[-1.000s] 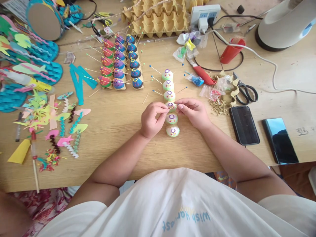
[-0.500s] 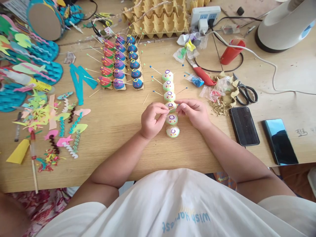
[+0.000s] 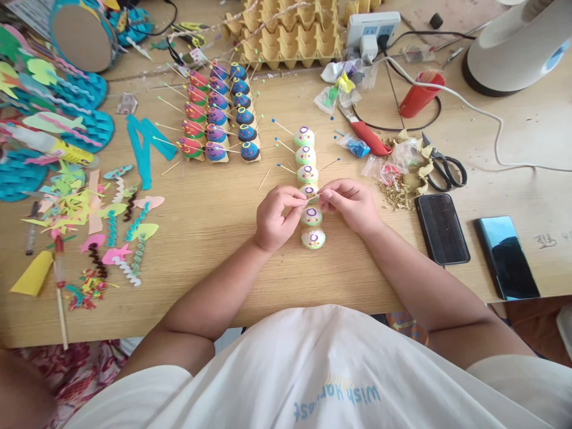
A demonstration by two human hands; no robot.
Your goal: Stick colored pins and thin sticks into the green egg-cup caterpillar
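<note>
White painted egg-carton cups (image 3: 311, 215) with purple rings and coloured dots stand in a single column before me. Several blue-tipped toothpicks (image 3: 285, 145) stick out from the sides of the farther ones. My left hand (image 3: 280, 215) is closed in a pinch on a thin pale toothpick (image 3: 311, 198), over the fourth cup from the far end. Opposite it, my right hand (image 3: 351, 204) pinches at the toothpick's other end with thumb and forefinger. Whatever small piece may sit between those right fingertips is hidden.
Red, purple and blue cup rows (image 3: 217, 115) stand at the back left, bristling with toothpicks. Paper scraps (image 3: 67, 196) cover the left side. On the right lie black-handled scissors (image 3: 447, 170), a red cup (image 3: 421, 95) and two phones (image 3: 442, 229). Egg trays (image 3: 290, 36) are at the back.
My right fingertips have closed in slightly toward the left hand and the toothpick's end. The left hand keeps its pinch, and the cups stay in place.
</note>
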